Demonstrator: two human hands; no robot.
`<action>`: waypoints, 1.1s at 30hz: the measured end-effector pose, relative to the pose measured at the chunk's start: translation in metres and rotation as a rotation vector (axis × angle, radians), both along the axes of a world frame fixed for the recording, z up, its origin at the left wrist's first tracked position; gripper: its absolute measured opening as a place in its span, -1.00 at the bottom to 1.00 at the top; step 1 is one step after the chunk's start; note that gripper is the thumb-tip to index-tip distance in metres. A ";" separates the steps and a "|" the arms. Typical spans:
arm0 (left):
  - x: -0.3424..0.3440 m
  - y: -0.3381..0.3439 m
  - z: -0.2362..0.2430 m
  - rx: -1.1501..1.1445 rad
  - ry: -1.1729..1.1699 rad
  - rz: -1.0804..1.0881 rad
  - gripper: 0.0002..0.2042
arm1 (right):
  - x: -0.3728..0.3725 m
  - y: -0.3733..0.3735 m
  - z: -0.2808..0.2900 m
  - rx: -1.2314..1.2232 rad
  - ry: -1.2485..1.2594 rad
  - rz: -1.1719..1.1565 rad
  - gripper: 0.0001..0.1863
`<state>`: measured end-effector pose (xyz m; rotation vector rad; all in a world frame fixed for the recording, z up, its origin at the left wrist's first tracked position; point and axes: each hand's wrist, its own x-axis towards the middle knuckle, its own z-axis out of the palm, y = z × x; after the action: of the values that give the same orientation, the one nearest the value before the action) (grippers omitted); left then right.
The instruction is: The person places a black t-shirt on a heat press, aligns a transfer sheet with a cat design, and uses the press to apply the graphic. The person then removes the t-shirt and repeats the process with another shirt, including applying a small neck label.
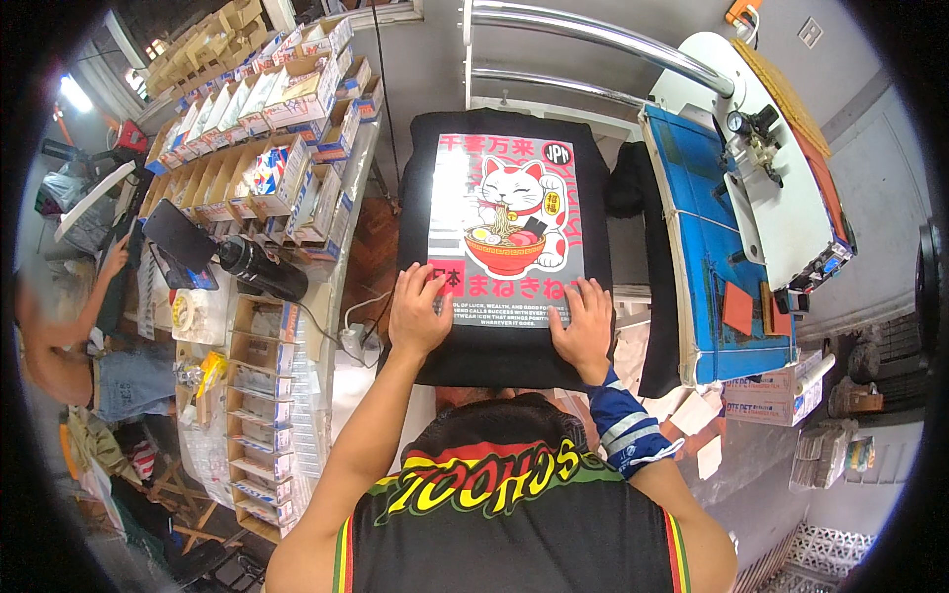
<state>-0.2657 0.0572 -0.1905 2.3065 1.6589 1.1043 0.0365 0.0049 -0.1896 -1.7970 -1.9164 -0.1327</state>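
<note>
Spread flat in front of me is a black T-shirt [514,358], laid over a raised board. On its upper part lies a shiny rectangular print sheet [450,222] with a white cat eating from a red noodle bowl, plus pink lettering. My left hand [420,308] rests on the lower left corner of this sheet, fingers stretched. At the lower right corner my right hand [581,326] lies with its fingers spread. Both hands touch the print and hold nothing. A blue and grey cloth band [630,425] is wrapped round my right forearm.
To the left, a bench carries cardboard bins [262,183], a black bottle [259,267] and a phone-like dark screen [181,235]. On the right are a blue padded board [707,257] and a white machine [781,237] with a gauge. Chrome bars [603,44] cross behind. Another person [74,336] is at far left.
</note>
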 end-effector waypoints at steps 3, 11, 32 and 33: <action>0.000 0.000 -0.001 -0.003 -0.003 -0.002 -0.70 | -0.001 0.000 0.001 0.000 0.000 0.001 -0.49; 0.000 0.001 -0.005 -0.005 0.010 0.003 -0.69 | 0.003 0.000 -0.003 -0.013 0.005 -0.007 -0.46; -0.003 0.003 -0.009 0.017 0.014 -0.041 -0.70 | 0.318 -0.045 0.177 -0.038 -0.239 -0.771 -0.19; -0.003 0.002 -0.010 0.029 0.027 -0.034 -0.70 | 0.313 -0.045 0.178 -0.046 -0.235 -0.763 -0.19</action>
<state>-0.2686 0.0595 -0.2005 2.3688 1.6167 1.1022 0.3492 -0.0403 -0.0114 -2.5458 -1.2679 -0.5809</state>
